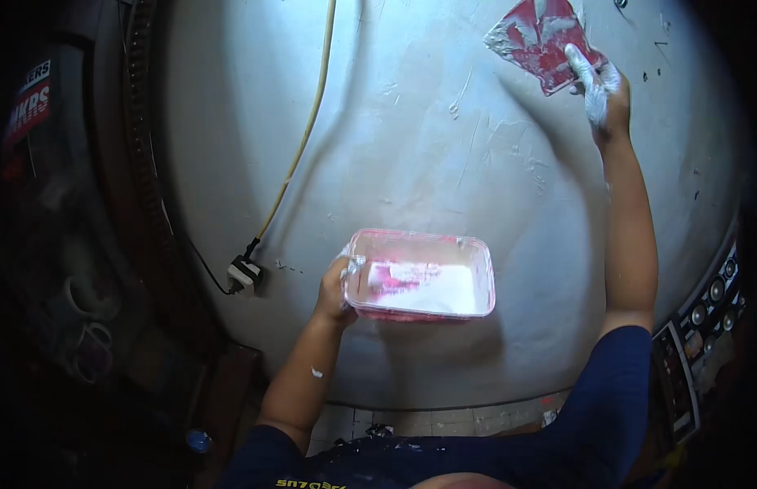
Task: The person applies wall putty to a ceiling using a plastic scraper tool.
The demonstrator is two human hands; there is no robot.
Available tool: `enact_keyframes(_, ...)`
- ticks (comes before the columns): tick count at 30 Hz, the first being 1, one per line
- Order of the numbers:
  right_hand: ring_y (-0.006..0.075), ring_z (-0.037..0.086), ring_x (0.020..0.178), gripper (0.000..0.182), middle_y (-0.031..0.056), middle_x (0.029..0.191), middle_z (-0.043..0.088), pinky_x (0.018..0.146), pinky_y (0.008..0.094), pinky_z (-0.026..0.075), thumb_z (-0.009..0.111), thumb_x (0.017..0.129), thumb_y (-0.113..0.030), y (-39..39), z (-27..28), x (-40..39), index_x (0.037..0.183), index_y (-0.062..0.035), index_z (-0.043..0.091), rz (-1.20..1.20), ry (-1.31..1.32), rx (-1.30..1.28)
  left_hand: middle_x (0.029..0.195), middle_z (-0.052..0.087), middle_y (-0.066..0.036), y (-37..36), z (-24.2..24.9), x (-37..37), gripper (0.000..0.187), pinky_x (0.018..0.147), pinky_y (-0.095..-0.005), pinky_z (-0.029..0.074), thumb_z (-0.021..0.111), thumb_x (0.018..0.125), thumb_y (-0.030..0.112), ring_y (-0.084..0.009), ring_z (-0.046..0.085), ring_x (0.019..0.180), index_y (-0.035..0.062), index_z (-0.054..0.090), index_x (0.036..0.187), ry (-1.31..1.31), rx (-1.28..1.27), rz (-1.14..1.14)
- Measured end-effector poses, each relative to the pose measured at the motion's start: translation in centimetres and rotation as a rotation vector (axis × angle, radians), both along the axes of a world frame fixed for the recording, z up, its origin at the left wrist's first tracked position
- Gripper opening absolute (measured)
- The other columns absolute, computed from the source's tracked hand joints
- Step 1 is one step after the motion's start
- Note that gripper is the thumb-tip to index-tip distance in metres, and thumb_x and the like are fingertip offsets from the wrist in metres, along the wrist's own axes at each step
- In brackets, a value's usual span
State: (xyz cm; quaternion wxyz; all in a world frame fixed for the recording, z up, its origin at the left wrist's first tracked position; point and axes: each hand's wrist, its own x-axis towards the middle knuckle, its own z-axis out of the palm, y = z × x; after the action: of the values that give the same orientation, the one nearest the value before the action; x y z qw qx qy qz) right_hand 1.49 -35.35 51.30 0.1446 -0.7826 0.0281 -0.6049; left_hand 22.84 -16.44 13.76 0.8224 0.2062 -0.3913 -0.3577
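Note:
My left hand (pixel 336 287) grips the left end of a clear rectangular plastic tub (pixel 419 314), whose walls carry pink and white smears. White paste with a pink patch lies in its bottom. Up at the top right, my right hand (pixel 597 88) is closed on the lower corner of a flat red scraper (pixel 541 41) streaked with white paste. White paste coats the fingers and thumb of that hand. The scraper is held up against the pale wall (pixel 411 155), which shows rough patches and scratch marks.
A yellow cable (pixel 309 130) hangs down the wall to a socket block (pixel 245 275) with a plug in it. Dark furniture and a lettered poster (pixel 30 106) stand at the left. Speakers (pixel 708 301) line the right edge. Floor tiles (pixel 456 420) show below.

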Motion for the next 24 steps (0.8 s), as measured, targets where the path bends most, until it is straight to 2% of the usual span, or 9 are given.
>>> enact_keyframes(1, 0.014, 0.063, 0.086, 0.017, 0.0071, 0.095, 0.067, 0.077, 0.0258, 0.049, 0.064, 0.083, -0.007, 0.1, -1.3, -0.1, 0.098, 0.0019, 0.065, 0.18, -0.038, -0.131, 0.107, 0.059, -0.015, -0.3, -1.1, 0.1, 0.039, 0.079, -0.0357, 0.054, 0.04, 0.091, 0.024, -0.0236, 0.061, 0.094, -0.0039, 0.052, 0.116, -0.02, -0.027, 0.032)
enact_keyframes(3, 0.0272, 0.064, 0.089, 0.026, 0.0133, 0.11, 0.064, 0.085, 0.0329, 0.048, 0.062, 0.081, -0.004, 1.1, -2.5, -0.6, 0.106, -0.0066, 0.066, -0.16, 0.16, -1.037, 0.112, 0.058, -0.016, 0.9, -0.6, -1.1, 0.041, 0.082, -0.0346, 0.053, 0.041, 0.092, 0.023, -0.024, 0.06, 0.098, -0.0056, 0.05, 0.12, -0.056, -0.01, 0.132)
enact_keyframes(6, 0.0261, 0.064, 0.089, 0.036, 0.009, 0.11, 0.064, 0.083, 0.0351, 0.05, 0.063, 0.075, -0.001, 2.3, -6.0, 1.1, 0.108, -0.0142, 0.068, -0.456, 0.198, -1.36, 0.109, 0.058, -0.015, 1.5, 0.0, -2.4, 0.021, 0.076, -0.0318, 0.053, 0.052, 0.088, 0.0, -0.0205, 0.059, 0.092, -0.0083, 0.056, 0.107, 0.027, 0.033, 0.157)
enact_keyframes(7, 0.0261, 0.064, 0.089, 0.036, 0.009, 0.11, 0.064, 0.083, 0.0351, 0.05, 0.063, 0.075, -0.001, 1.5, -6.9, 1.4, 0.108, -0.0142, 0.068, -0.441, 0.21, -1.341, 0.111, 0.057, -0.016, 1.4, -0.9, -2.5, 0.018, 0.079, -0.0338, 0.051, 0.049, 0.089, -0.002, -0.0213, 0.059, 0.094, -0.0097, 0.057, 0.104, -0.161, 0.023, 0.323)
enact_keyframes(9, 0.0266, 0.063, 0.093, 0.041, 0.0101, 0.113, 0.063, 0.084, 0.0344, 0.05, 0.062, 0.073, 0.004, 0.0, -8.7, 1.8, 0.11, -0.0114, 0.066, -0.238, 0.421, -0.732, 0.111, 0.057, -0.017, 0.5, -3.1, -1.9, 0.018, 0.08, -0.0345, 0.051, 0.049, 0.089, -0.003, -0.0217, 0.059, 0.094, -0.0102, 0.057, 0.104, -0.15, 0.097, 0.324)
enact_keyframes(10, 0.0266, 0.063, 0.093, 0.041, 0.0101, 0.113, 0.063, 0.084, 0.0344, 0.05, 0.062, 0.073, 0.004, -0.5, -9.4, 2.0, 0.11, -0.0114, 0.066, -0.238, 0.429, -0.725, 0.111, 0.057, -0.017, 0.4, -3.8, -1.9, 0.018, 0.081, -0.0352, 0.05, 0.049, 0.088, -0.005, -0.0221, 0.058, 0.095, -0.0107, 0.057, 0.103, -0.144, 0.152, 0.318)
enact_keyframes(15, 0.0278, 0.057, 0.111, 0.043, 0.0171, 0.124, 0.056, 0.093, 0.0333, 0.045, 0.058, 0.076, 0.009, -3.2, -13.6, 3.0, 0.117, 0.0005, 0.059, 0.12, 0.269, -0.197, 0.109, 0.057, -0.016, 0.8, -2.6, -1.3, 0.024, 0.083, -0.0333, 0.048, 0.048, 0.088, 0.002, -0.0222, 0.057, 0.098, -0.0096, 0.055, 0.108, 0.284, 0.107, -0.184)
enact_keyframes(21, 0.0241, 0.052, 0.115, 0.042, 0.0199, 0.123, 0.055, 0.099, 0.0327, 0.041, 0.067, 0.075, 0.008, -2.6, -14.3, 3.6, 0.116, 0.0101, 0.055, 0.718, -0.008, 0.324, 0.111, 0.056, -0.015, 2.1, -0.8, -2.7, 0.032, 0.085, -0.0323, 0.047, 0.046, 0.088, 0.009, -0.0191, 0.057, 0.097, -0.0082, 0.054, 0.113, -0.109, 0.055, 0.133)
enact_keyframes(24, 0.0248, 0.056, 0.109, 0.037, 0.021, 0.119, 0.057, 0.092, 0.0321, 0.048, 0.065, 0.076, 0.011, -3.3, -12.8, 4.3, 0.112, 0.0095, 0.057, 0.528, -0.09, 0.387, 0.111, 0.057, -0.015, 2.4, -1.3, -2.2, 0.031, 0.085, -0.0318, 0.047, 0.046, 0.088, 0.009, -0.0192, 0.057, 0.097, -0.0079, 0.054, 0.113, -0.335, 0.141, 0.314)
